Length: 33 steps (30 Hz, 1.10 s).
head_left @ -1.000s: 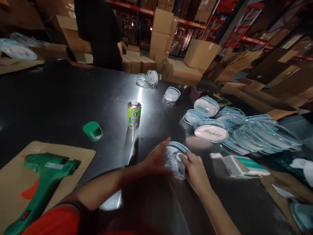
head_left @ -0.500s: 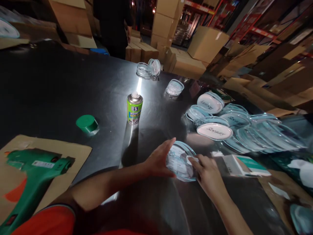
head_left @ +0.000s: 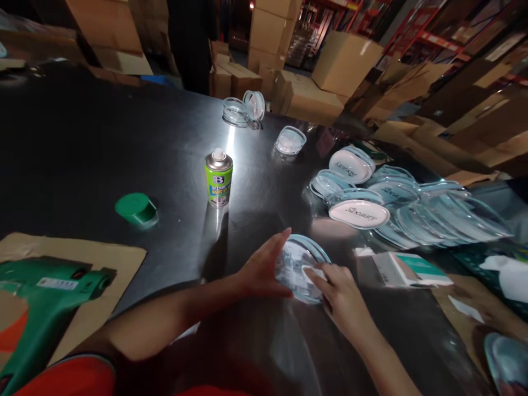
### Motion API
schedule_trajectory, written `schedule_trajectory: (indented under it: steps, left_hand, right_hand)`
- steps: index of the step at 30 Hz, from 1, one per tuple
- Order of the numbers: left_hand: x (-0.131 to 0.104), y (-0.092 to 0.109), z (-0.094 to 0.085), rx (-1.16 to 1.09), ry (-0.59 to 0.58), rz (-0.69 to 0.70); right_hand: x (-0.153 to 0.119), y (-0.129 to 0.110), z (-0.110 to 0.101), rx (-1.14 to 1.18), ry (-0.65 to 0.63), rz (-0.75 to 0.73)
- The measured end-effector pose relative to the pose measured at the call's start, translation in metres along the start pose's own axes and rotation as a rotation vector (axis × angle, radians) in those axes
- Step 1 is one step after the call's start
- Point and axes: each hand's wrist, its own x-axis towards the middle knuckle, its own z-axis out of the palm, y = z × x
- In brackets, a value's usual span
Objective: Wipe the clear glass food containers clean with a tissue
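Note:
My left hand [head_left: 266, 269] grips the left side of a clear, blue-rimmed plastic case [head_left: 295, 261], thumb up along its edge. A small white wad [head_left: 312, 273], like tissue or cloth, is pinched in my right hand [head_left: 340, 289] and pressed against the face of this case. The case is tilted toward me just above or on the dark table; I cannot tell which. Beyond my hands stands a green spray can [head_left: 218, 179] without its cap. A green cap [head_left: 136, 208] lies left of it.
Several similar cases [head_left: 358, 213] with "beauty" lettering are piled to the right. A small white-and-green box [head_left: 412, 269] lies nearer. A green glue gun [head_left: 53, 283] rests on cardboard [head_left: 124, 256] at left. Farther back are a clear case [head_left: 290, 140], cartons [head_left: 309, 96] and a person in dark clothes [head_left: 192, 44].
My right hand has moved the white wad leftward over the case's face. My left hand keeps its hold. The whole view has shifted slightly.

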Motion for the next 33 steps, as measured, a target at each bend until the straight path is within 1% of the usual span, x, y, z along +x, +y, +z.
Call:
schedule_trajectory:
  steps: [3, 9, 14, 17, 22, 28, 33]
  left_hand:
    - [-0.0001, -0.0003, 0.0008, -0.003, -0.010, 0.006]
    - [-0.0010, 0.0010, 0.0005, -0.010, -0.023, -0.022]
    - [-0.0021, 0.0015, 0.0008, -0.009, -0.022, 0.022]
    - [-0.0024, 0.0005, 0.0011, -0.013, -0.014, 0.015]
    - [-0.0005, -0.0010, 0.0013, -0.003, -0.033, 0.034]
    - [-0.0022, -0.0002, -0.0002, -0.004, -0.031, 0.012]
    - [-0.0030, 0.0000, -0.0003, 0.019, -0.036, 0.037]
  right_hand:
    - [0.0012, -0.0003, -0.0014, -0.020, 0.000, 0.007]
    - [0.0008, -0.0009, -0.0042, -0.015, -0.005, -0.034]
    - [0.0024, -0.0025, -0.0015, -0.028, 0.009, -0.021]
    - [0.0016, -0.0023, -0.0007, 0.000, -0.010, -0.043]
    - [0.0000, -0.0007, -0.0017, -0.040, -0.021, 0.008]
    - [-0.0047, -0.0028, -0.0089, -0.073, -0.055, -0.037]
    - [0.0001, -0.0054, -0.0083, -0.112, -0.011, -0.029]
